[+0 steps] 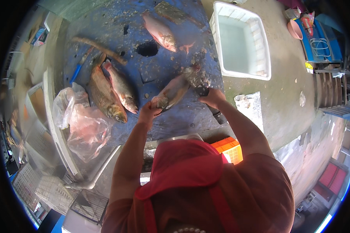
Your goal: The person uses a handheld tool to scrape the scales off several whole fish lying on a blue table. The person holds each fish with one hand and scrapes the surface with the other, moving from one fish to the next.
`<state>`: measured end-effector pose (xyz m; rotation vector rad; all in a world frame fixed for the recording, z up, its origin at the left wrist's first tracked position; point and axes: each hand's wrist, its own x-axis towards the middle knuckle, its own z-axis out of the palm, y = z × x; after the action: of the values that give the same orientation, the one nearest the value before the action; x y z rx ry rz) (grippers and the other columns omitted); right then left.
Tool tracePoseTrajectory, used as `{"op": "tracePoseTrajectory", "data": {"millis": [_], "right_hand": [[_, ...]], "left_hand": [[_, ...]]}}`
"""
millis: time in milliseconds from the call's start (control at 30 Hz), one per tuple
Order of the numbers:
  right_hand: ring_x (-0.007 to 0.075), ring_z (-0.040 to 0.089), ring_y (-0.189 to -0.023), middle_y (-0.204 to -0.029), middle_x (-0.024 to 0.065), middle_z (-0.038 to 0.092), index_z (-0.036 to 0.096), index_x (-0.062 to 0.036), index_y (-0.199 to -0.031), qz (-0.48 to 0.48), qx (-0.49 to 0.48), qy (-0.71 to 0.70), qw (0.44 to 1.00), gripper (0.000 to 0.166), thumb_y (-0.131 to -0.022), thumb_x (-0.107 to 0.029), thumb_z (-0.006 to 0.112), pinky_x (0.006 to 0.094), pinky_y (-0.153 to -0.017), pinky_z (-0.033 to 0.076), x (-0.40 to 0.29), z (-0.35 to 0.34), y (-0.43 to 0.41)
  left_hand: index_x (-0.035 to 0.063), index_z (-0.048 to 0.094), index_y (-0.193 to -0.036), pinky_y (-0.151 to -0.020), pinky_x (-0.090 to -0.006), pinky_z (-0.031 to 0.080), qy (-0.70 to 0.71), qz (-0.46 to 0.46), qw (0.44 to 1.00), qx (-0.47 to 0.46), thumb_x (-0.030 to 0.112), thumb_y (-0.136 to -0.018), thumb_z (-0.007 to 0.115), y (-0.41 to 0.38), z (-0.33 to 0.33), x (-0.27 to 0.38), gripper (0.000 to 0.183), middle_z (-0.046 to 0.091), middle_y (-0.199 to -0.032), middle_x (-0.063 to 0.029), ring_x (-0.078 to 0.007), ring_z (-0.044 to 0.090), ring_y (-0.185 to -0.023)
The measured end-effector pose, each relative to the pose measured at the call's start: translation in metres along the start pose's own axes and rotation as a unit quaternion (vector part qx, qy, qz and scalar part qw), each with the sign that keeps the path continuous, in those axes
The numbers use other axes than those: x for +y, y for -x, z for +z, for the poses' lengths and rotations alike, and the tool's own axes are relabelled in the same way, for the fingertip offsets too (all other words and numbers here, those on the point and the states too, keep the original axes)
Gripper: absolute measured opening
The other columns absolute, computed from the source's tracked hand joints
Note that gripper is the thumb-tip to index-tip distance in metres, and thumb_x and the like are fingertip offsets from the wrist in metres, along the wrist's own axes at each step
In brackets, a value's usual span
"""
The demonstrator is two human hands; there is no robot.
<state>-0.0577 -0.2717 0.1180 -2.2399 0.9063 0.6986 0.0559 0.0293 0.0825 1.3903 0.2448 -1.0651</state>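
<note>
On the wet blue table (169, 128) my left hand (148, 113) grips the head end of a fish (175, 90). My right hand (213, 98) is closed around the dark handle of a tool (204, 91), whose scale-covered working end lies against the tail end of that fish; its exact kind is hard to tell. Left of my left hand lie a large scaled fish (103, 93) and a smaller silvery fish (121, 86), side by side. Another pale fish (160, 31) lies farther back, beside a dark hole in the tabletop. Loose scales are scattered around.
A white tub of water (241, 43) stands right of the table. Clear plastic bags (89, 125) lie at the left edge, near a blue-handled tool (75, 72) and a brown stick (100, 49). A flat scaly piece (172, 13) lies at the back. An orange crate (229, 149) stands below.
</note>
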Motion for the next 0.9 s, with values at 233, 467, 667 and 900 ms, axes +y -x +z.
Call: {"op": "tracePoseTrajectory", "data": {"millis": [233, 467, 667, 900], "right_hand": [[0.0306, 0.066, -0.088, -0.089, 0.0169, 0.068, 0.065, -0.0062, -0.104, -0.147, -0.127, -0.035, 0.98, 0.056, -0.063, -0.044, 0.075, 0.0405, -0.079, 0.05, -0.001, 0.05, 0.032], [0.0318, 0.066, -0.089, -0.09, 0.0166, 0.068, 0.066, -0.0067, -0.103, 0.02, -0.028, -0.022, 0.999, 0.057, -0.062, -0.045, 0.076, 0.0393, -0.079, 0.05, 0.017, 0.01, -0.008], [0.0336, 0.064, -0.091, -0.096, 0.0174, 0.068, 0.064, -0.0073, -0.108, -0.167, -0.134, 0.026, 0.976, 0.063, -0.06, -0.047, 0.076, 0.0401, -0.082, 0.049, -0.01, 0.042, 0.044], [0.0297, 0.066, -0.087, -0.089, 0.0181, 0.068, 0.066, -0.0038, -0.099, 0.037, -0.009, -0.021, 0.999, 0.055, -0.064, -0.044, 0.075, 0.0391, -0.079, 0.05, 0.018, 0.027, -0.021]], "left_hand": [[0.0051, 0.054, -0.121, -0.087, -0.0471, 0.05, 0.088, -0.112, 0.989, -0.028, -0.003, -0.075, 0.058, -0.008, 0.001, 0.007, 0.046, 0.061, -0.108, -0.0067, -0.0218, 0.06, -0.097], [0.0042, 0.056, -0.119, -0.074, -0.0381, 0.055, 0.079, -0.091, 0.992, -0.029, 0.0, -0.075, 0.059, -0.003, 0.008, 0.007, 0.045, 0.06, -0.101, -0.0057, -0.0179, 0.06, -0.087], [0.0064, 0.053, -0.121, -0.085, -0.0481, 0.051, 0.086, -0.101, 0.99, -0.043, 0.001, -0.074, 0.058, -0.004, 0.01, 0.005, 0.047, 0.06, -0.107, -0.0052, -0.0207, 0.06, -0.093], [0.0007, 0.054, -0.115, -0.077, -0.0436, 0.055, 0.122, -0.11, 0.986, -0.016, 0.003, -0.075, 0.06, 0.0, 0.013, -0.004, 0.041, 0.058, -0.098, -0.0086, -0.0202, 0.058, -0.085]]}}
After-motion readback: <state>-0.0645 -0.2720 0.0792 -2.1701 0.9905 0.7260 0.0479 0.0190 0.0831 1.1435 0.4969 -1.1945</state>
